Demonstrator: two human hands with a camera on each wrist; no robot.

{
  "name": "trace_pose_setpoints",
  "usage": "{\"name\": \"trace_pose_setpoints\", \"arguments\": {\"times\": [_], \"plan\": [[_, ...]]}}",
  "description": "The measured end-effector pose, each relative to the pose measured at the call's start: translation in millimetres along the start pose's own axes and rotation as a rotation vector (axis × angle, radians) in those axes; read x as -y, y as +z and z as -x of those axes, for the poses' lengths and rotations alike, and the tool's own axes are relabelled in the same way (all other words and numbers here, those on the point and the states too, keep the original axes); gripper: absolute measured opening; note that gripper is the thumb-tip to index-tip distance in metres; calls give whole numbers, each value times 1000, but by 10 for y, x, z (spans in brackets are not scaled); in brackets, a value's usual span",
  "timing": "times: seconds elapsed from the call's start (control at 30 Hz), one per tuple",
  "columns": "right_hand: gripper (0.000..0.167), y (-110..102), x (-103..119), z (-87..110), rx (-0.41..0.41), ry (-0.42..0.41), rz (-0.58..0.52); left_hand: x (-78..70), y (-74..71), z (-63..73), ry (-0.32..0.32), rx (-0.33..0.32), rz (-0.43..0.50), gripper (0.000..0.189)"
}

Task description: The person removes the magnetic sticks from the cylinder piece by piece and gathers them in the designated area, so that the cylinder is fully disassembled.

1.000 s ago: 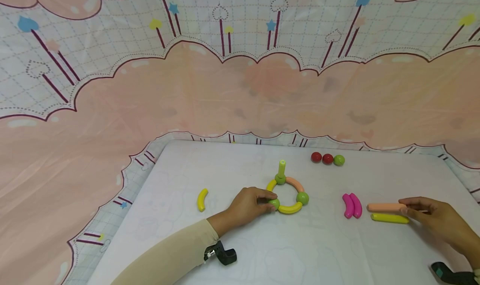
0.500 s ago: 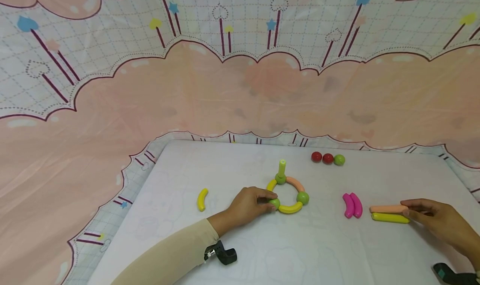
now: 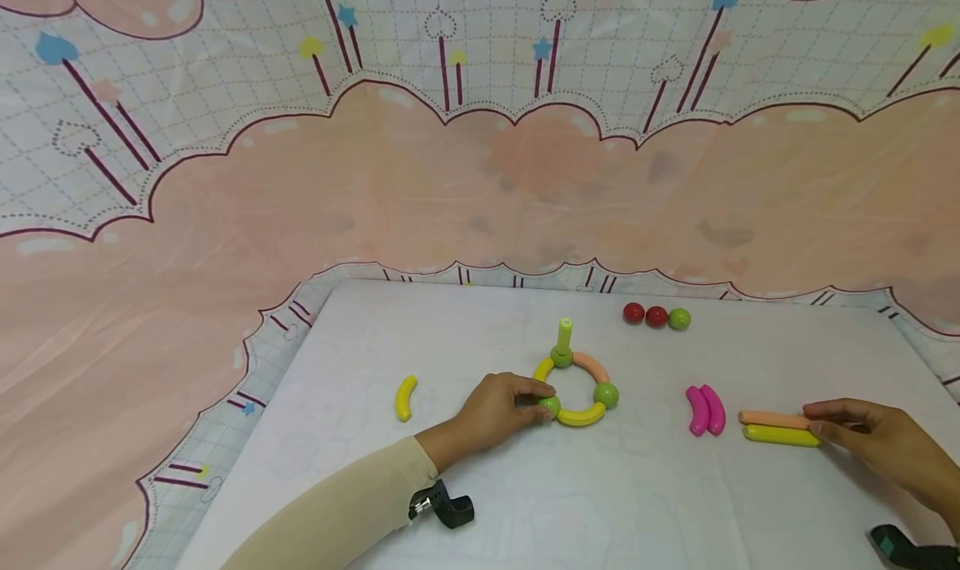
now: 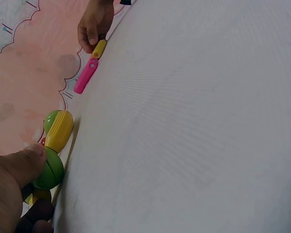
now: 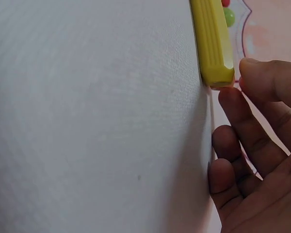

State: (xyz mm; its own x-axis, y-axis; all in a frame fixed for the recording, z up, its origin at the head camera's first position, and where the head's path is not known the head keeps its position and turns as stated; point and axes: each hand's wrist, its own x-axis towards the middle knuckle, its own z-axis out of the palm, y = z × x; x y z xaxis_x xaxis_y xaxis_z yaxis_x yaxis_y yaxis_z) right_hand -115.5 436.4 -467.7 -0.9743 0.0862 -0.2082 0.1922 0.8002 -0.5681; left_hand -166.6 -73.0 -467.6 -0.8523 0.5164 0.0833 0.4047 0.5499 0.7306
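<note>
The green ball (image 3: pixel 551 407) at the left of the ring (image 3: pixel 582 417) is pinched by the fingers of the left hand (image 3: pixel 491 413); in the left wrist view the thumb is seen pressed against it. Rightward from these fingers the rest of the ring is spread, made up of yellow and peach curved pieces joined by green balls, with a light green peg (image 3: pixel 565 337) fixed to its far ball. The right end of the peach stick (image 3: pixel 774 420) is met by the fingers of the right hand (image 3: pixel 881 447); whether it is grasped or only touched cannot be told. The yellow stick (image 3: pixel 782 436) is laid along its near side, with one end just beside the right thumb. Left of the right fingers, past the sticks, two magenta pieces (image 3: pixel 697 411) are set side by side. Beyond both hands, between them, two red balls (image 3: pixel 656 317) are lined up with a loose green ball (image 3: pixel 679 318). Left of the left fingers, well apart, a loose yellow piece (image 3: pixel 405 398) is seen. All these are carried by the white surface (image 3: pixel 600 487), backed by a patterned cloth (image 3: pixel 450 187).
</note>
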Motion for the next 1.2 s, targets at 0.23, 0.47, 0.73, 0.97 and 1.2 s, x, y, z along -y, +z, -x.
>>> {"name": "trace_pose_setpoints", "arguments": {"times": [0.23,0.47,0.73,0.97,1.2], "plan": [[55,-5,16,-33,-2,5,-3,18,2,-11,7,5,7,30],[49,-35,329,-37,-79,-79,37,21,-12,-15,24,14,15,32],[44,-24,827,-90,-39,-201,28,57,-28,-16,24,-40,92,32],[41,18,1173,-136,-62,-316,31,108,-49,-114,23,-130,105,32],[40,116,1501,-188,-65,-382,-5,133,-68,-264,-45,-158,46,39]]}}
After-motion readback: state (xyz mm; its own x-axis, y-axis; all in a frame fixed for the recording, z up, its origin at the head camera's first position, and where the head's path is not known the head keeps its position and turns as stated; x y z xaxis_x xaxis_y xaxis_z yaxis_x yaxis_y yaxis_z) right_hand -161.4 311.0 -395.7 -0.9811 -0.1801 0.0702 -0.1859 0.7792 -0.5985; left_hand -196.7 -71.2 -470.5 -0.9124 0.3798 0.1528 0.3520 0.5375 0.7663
